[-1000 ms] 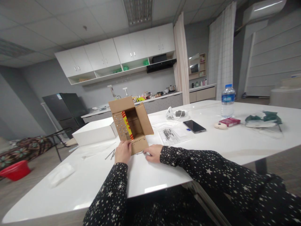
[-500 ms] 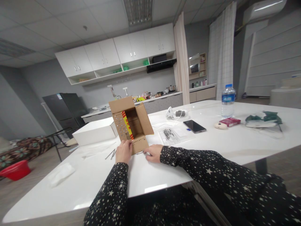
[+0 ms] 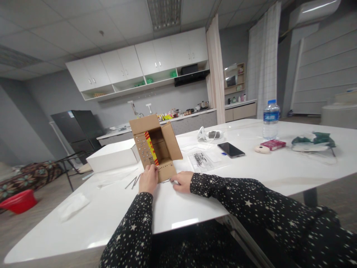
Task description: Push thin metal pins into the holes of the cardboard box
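Left hand [image 3: 148, 179] fingers gripping cardboard box [image 3: 155, 149] near flap; right hand [image 3: 182, 181] flat beside, fingertips at box base.

Your left hand [image 3: 148, 179] grips a small brown box of matt, slightly rough corrugated cardboard [image 3: 156, 148], its inner face lined with glossy red-and-yellow printed paper. Your right hand [image 3: 182, 181] rests on the glossy, smooth white table top [image 3: 251, 171], which mirrors the ceiling light. Your sleeves are soft matt black cloth with white stars. The thin grey rods [image 3: 133, 182] beside the box look like metal, though they're too small to be sure. The clear water bottle [image 3: 270, 119] is shiny plastic.
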A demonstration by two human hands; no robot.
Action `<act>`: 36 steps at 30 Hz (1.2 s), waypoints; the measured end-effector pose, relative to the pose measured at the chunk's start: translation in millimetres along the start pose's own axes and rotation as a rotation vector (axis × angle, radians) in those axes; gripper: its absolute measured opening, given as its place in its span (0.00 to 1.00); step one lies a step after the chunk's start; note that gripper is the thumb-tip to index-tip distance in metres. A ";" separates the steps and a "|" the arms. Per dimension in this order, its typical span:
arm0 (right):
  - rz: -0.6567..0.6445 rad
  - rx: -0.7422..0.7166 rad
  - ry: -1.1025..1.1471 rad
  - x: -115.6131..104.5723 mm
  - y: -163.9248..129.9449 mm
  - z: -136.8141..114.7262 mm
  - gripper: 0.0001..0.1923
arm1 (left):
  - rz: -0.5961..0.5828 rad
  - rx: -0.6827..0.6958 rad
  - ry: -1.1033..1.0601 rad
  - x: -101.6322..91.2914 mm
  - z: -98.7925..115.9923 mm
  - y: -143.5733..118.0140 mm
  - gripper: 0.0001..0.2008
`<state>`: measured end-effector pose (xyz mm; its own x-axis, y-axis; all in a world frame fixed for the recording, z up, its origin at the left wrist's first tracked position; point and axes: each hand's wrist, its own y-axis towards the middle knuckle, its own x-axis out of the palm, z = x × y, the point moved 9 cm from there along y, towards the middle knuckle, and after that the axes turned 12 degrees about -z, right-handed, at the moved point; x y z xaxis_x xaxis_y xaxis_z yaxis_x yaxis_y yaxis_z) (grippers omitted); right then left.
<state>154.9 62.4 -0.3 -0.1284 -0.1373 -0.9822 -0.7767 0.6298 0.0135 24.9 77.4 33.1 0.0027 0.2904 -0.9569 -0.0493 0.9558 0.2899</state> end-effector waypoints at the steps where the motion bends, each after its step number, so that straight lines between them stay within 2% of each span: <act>1: 0.002 -0.001 0.000 0.3 0.4 0.3 0.18 | 0.001 -0.002 0.002 0.0 0.2 -0.1 0.11; 8: 0.005 -0.001 0.007 3.1 3.6 3.3 0.19 | -0.003 0.031 0.011 1.2 5.7 0.2 0.11; 16: 0.015 -0.005 0.000 1.8 2.4 1.9 0.19 | 0.047 0.013 -0.048 -1.0 -1.5 0.2 0.09; 28: 0.013 -0.001 0.001 3.2 2.0 3.7 0.18 | 0.086 0.088 -0.228 0.5 -3.8 3.5 0.07; 36: 0.016 -0.005 0.000 1.7 1.0 2.7 0.18 | 0.096 0.106 -0.225 0.4 -2.6 4.2 0.08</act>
<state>155.5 64.8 -2.5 -0.1405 -0.1275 -0.9818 -0.7776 0.6281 0.0297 22.1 81.4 33.9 0.2254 0.3720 -0.9005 0.0443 0.9194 0.3909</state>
